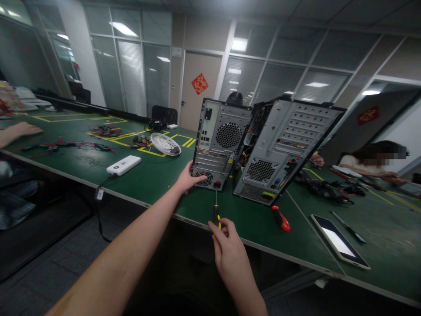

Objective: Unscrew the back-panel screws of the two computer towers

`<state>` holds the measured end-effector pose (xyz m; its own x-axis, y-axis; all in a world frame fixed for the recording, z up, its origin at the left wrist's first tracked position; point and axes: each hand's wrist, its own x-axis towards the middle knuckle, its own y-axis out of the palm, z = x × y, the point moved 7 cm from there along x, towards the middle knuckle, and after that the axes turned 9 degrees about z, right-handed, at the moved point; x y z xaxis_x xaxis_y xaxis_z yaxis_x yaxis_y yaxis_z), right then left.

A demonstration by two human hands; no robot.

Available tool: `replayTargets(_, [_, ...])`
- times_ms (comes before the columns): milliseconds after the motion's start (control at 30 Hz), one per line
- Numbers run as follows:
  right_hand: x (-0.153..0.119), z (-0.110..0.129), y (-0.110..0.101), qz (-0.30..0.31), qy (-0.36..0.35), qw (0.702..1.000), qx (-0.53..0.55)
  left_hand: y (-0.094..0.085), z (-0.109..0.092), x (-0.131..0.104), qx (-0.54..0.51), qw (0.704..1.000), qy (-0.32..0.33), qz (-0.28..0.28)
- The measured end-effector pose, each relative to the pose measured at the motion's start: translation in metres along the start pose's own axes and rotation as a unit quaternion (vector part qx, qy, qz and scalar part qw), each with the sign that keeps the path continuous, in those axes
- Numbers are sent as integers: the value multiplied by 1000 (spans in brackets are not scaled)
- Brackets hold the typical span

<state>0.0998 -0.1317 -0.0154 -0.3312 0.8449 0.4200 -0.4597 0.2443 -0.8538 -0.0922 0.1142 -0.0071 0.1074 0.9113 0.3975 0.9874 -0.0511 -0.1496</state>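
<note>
A computer case [205, 164] stands on the table with its rear panel facing me. My left hand [186, 179] grips its lower left edge, the thumb lying over the fan grille and the fingers hidden along the side. In my right hand [229, 245] is a screwdriver [216, 210] with a black and yellow handle, held between thumb and fingers. Its shaft points up at the bottom edge of the rear panel, below the red power switch [217, 184]; whether the tip touches a screw is too small to tell. A second computer case [272, 149] leans close by on the right.
A red-handled tool [281, 218], a phone [340, 241] and a pen [347, 227] lie to the right, with black cables [325, 184] behind. Leftward are a white power bank [124, 165], a plastic dish [166, 144] and wires [66, 145]. Other people sit at both sides.
</note>
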Motion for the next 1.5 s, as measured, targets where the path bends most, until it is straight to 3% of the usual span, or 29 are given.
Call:
replayTargets(367, [-1, -1, -4, -31, 9, 999, 0, 2, 1, 1, -15, 1000, 12, 6])
replayTargets(967, [1, -5, -6, -30, 25, 999, 9, 1, 2, 1, -13, 1000, 4, 2])
replayTargets(1500, [3, 3, -8, -39, -15, 999, -6, 2, 3, 2, -11, 1000, 11, 7])
